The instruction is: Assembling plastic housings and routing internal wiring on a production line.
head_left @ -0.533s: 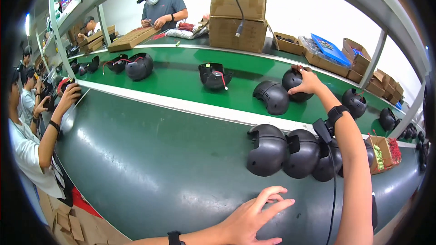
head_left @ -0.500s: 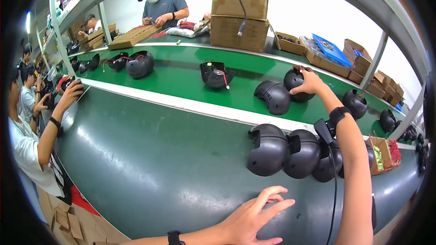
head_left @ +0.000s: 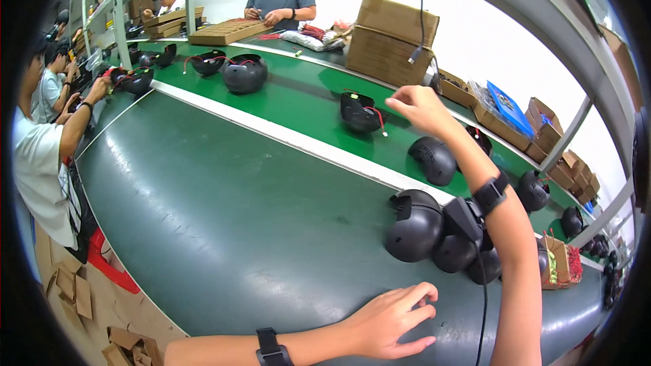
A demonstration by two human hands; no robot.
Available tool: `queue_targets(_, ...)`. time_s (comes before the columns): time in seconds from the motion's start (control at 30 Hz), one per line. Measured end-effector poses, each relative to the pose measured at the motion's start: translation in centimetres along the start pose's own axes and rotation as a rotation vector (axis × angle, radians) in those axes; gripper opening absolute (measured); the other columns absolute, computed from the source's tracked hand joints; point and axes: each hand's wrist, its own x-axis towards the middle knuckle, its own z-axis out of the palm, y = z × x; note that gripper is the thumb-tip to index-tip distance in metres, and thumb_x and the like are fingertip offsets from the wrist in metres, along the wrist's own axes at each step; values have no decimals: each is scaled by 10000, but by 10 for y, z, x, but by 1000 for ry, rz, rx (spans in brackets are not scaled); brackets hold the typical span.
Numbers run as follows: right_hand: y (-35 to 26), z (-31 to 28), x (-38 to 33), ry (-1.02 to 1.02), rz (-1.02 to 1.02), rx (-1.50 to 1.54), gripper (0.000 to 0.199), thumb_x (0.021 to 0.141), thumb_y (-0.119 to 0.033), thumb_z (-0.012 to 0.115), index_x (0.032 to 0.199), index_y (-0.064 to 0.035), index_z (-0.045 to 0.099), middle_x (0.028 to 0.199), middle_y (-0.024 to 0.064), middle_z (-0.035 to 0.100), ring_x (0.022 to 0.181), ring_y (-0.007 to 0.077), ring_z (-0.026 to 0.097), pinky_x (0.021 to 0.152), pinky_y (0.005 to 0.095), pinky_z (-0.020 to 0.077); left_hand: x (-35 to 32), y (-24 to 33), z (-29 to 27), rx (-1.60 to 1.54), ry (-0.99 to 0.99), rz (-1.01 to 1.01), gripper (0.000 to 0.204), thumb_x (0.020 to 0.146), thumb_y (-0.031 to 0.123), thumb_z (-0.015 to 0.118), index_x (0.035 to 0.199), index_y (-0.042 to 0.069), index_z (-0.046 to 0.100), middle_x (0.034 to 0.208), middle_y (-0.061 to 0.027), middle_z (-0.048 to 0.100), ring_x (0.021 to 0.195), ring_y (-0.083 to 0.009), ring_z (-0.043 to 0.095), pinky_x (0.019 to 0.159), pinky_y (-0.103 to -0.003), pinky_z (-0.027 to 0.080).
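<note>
Firstly, right hand (head_left: 419,108), loosely curled, empty, hung near shell (head_left: 357,116); secondly, left hand (head_left: 388,322), spread, empty, above desk (head_left: 244,210)

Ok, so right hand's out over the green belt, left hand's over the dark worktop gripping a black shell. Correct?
Not quite: the left hand grips nothing; the head view shows it empty, fingers loosely curved, over the dark worktop. The right hand is out over the green belt.
</note>
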Motion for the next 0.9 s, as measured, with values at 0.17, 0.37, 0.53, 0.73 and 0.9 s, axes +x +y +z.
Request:
queue_targets(0.17, 22, 70, 78, -174, 45, -362, 486, 820, -413, 641, 950, 53, 687, 900, 259, 673, 884, 375, 661, 836, 418, 516, 4, -4, 9, 40, 151, 139, 290, 820, 213, 649, 908, -39, 536, 1119, -183, 420, 846, -289, 533, 742, -392, 463)
queue_targets(0.37, -14, 69, 59, -434, 579, 13, 243, 829, -235, 663, 736, -11, 663, 658, 109, 665, 570, 194, 648, 520, 328, 527, 6, -12, 21, 179, 296, 160, 289, 811, 232, 637, 863, -37, 542, 1060, -190, 452, 819, -298, 530, 696, -398, 462)
queue_targets(0.53, 5, 49, 32, -347, 654, 478, 202, 838, -198, 669, 687, -71, 624, 579, 0, 550, 488, 109, 520, 453, 269, 438, 9, -5, 7, 296, 435, 219, 264, 729, 239, 661, 783, 29, 510, 881, -107, 511, 763, -269, 501, 676, -374, 425)
queue_targets(0.73, -51, 11, -87, -184, 371, 1088, 156, 894, -249, 642, 807, -130, 591, 600, -93, 493, 452, 27, 428, 423, 199, 346, 9, 12, -2, 523, 553, 436, 240, 714, 271, 663, 793, 72, 556, 925, -61, 547, 817, -216, 526, 741, -378, 403)
queue_targets(0.9, -134, -17, -222, -119, 505, 1242, 157, 920, -235, 610, 968, -86, 607, 774, -72, 579, 659, 21, 540, 559, 191, 436, 8, 13, -9, 699, 714, 607, 242, 722, 285, 650, 892, 116, 614, 996, -34, 573, 893, -190, 546, 802, -394, 390)
